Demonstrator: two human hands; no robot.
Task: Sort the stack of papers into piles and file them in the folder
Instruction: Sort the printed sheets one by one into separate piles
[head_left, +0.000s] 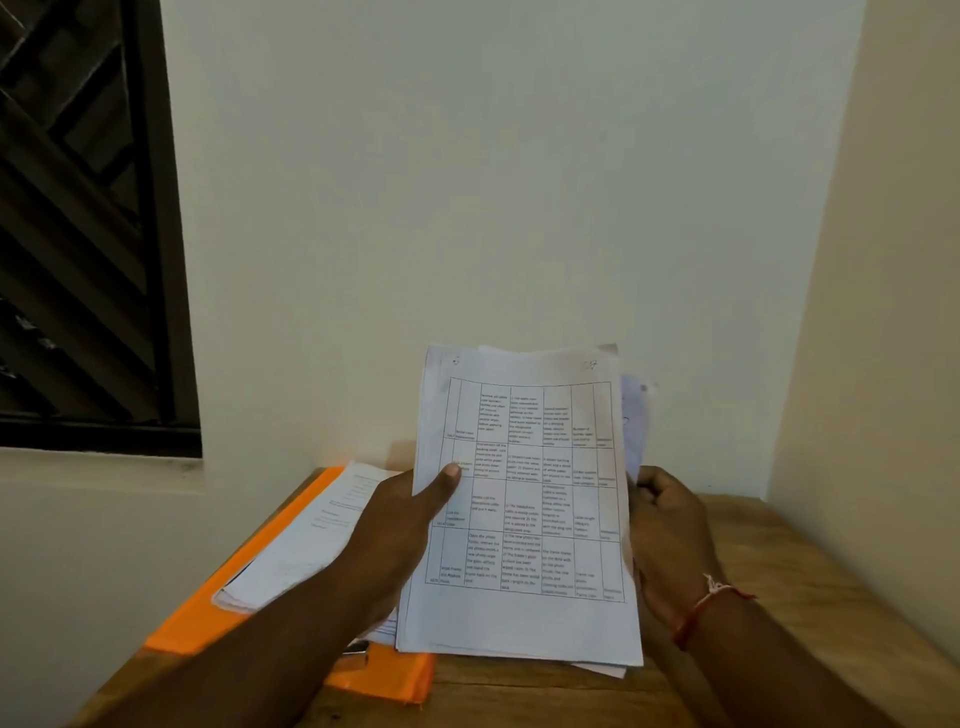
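A person is holding a stack of papers (524, 509) up over a wooden table (779, 571). The left hand (410, 525) is gripping the stack's left edge, its thumb lying across the top sheet, which is printed with a grid of text. The right hand (670, 530) is curling round the right edge, a red thread (706, 605) circling its wrist. An orange folder (208, 613) is lying flat on the table's left side, carrying a second pile of papers (311, 530). The table is sitting in a corner, touching a pale back wall (493, 208) and a side wall (883, 312) on the right. A dark window (78, 234) with slanted bars is showing at left.
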